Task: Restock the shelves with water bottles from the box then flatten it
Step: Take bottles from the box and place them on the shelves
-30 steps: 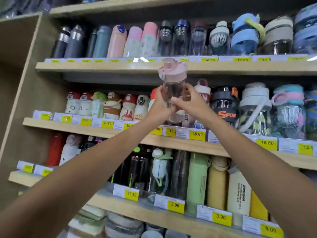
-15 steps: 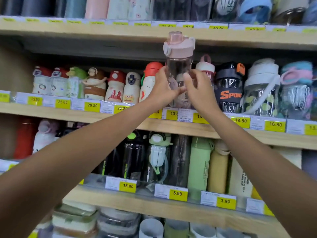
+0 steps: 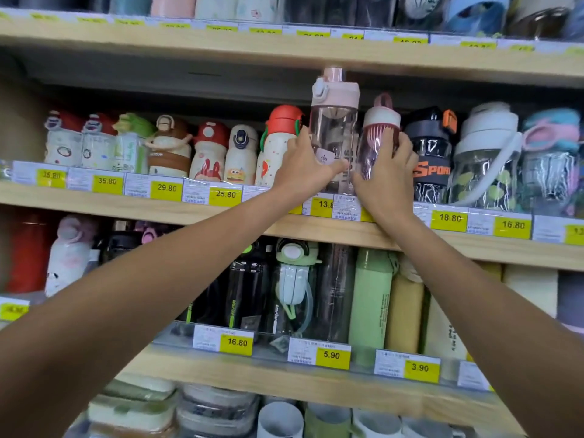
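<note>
A tall clear water bottle with a pink lid (image 3: 334, 128) stands upright on the middle shelf (image 3: 94, 204), between a red-capped white bottle (image 3: 275, 143) and a small pink-capped bottle (image 3: 377, 137). My left hand (image 3: 303, 167) grips the tall bottle's lower left side. Wrapped around the small pink-capped bottle is my right hand (image 3: 390, 175), fingers on its right side and thumb near the tall bottle's base. The tall bottle's lid almost reaches the shelf above. The box is out of view.
A black "Sport" bottle (image 3: 431, 159) and a clear bottle with a white lid (image 3: 486, 159) stand close on the right. Children's bottles (image 3: 170, 147) fill the left of the row. The upper shelf (image 3: 221, 47) and lower shelf (image 3: 284, 379) are packed, with price tags along their edges.
The tall pink-lid bottle has come down from in front of the upper shelf into the middle row. My right hand has shifted from it to the small pink-capped bottle beside it.
</note>
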Action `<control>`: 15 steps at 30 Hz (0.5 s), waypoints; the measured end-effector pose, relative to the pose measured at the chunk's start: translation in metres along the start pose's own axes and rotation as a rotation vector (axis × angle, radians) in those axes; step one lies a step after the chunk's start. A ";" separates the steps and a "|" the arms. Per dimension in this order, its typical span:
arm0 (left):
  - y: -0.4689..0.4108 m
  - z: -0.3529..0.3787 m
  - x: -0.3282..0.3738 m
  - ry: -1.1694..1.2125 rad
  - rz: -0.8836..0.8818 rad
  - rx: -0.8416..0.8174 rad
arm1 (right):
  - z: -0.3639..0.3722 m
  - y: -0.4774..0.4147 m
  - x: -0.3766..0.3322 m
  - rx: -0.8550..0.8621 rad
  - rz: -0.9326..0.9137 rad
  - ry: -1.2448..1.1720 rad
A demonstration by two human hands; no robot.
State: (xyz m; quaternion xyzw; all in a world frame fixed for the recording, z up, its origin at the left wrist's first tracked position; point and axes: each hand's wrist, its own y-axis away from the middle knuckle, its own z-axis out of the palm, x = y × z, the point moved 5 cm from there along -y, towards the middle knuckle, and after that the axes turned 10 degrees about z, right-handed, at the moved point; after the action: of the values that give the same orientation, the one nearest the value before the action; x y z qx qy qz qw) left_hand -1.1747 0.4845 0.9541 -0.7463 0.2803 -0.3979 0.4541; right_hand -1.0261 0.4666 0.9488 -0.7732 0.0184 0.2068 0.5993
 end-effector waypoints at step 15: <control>0.000 0.007 0.004 -0.301 -0.030 -0.067 | 0.003 -0.003 0.001 0.037 -0.006 0.054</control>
State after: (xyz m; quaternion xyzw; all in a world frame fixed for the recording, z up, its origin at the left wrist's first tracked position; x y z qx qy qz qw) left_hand -1.1667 0.4845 0.9533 -0.8163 0.2112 -0.2786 0.4598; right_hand -1.0250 0.4702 0.9501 -0.7673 0.0360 0.1838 0.6133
